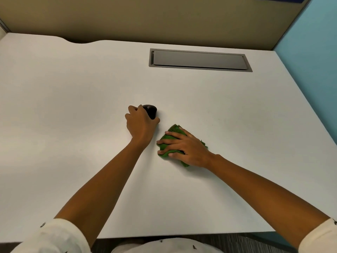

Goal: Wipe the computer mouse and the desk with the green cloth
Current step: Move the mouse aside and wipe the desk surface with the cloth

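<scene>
- Sleeves, cream with a small print, at the bottom edge; both bare forearms reach forward over the white table [73, 88].
- Right hand [189, 148] lies flat on the green cloth [168, 138], palm down, fingers [170, 142] spread and pressing the bunched cloth onto the table; not pinching it, just pinning it.
- Cloth sits near mid-table, just right of and nearer than the mouse, apart from it by a small gap.
- Left hand [141, 123] is cupped over the black computer mouse [151, 110], fingers curled around its near and left side; grip looks closed on it, though whether it is lifted or resting on the table can't be told.
- Mouse lies up and left from the cloth hand; long axis runs roughly away from the person, tilted a bit right.
- Judgement: left hand steadies the mouse, so the cloth hand needs a short move forward-left to reach it; right hand is the nearer one for wiping.
- Farther back: grey recessed cable hatch [199, 60] in the table, lid shut, then tan partition [145, 19] and blue wall [313, 52] on the right.
</scene>
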Demonstrator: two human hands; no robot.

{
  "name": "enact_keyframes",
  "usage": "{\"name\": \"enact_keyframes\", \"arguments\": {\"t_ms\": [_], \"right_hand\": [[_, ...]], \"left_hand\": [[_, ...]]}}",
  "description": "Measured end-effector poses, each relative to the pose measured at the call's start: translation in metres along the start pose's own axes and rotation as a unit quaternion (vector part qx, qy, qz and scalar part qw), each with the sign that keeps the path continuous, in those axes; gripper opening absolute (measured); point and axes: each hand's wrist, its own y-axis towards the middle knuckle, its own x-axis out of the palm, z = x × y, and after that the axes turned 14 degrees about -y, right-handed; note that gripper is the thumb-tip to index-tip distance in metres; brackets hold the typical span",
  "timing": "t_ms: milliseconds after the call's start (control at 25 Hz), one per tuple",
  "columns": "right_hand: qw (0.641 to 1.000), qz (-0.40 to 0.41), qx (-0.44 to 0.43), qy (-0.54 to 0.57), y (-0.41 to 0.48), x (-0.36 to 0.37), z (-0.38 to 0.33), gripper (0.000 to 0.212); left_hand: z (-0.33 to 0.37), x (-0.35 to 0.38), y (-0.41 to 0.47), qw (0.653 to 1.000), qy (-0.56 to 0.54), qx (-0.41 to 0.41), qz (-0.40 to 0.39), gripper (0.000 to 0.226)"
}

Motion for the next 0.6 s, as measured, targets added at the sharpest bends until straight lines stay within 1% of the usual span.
{"name": "enact_keyframes", "arguments": {"t_ms": [280,440,520,600], "right_hand": [[0.999,0.008,0.039,0.008,-0.059,0.004,-0.01,0.027],[0.997,0.014,0.073,0.018,-0.094,0.008,-0.023,0.027],[0.995,0.013,0.095,0.021,-0.11,0.011,-0.03,0.027],[0.993,0.011,0.117,0.017,-0.125,0.011,-0.04,0.028]], "left_hand": [[-0.005,0.011,-0.013,1.0,0.022,0.011,0.005,0.055],[-0.01,0.011,-0.022,0.999,0.034,0.02,0.008,0.073],[-0.018,0.01,-0.035,0.999,0.02,0.044,0.025,0.073],[-0.03,0.007,-0.057,0.996,-0.01,0.089,0.028,0.068]]}}
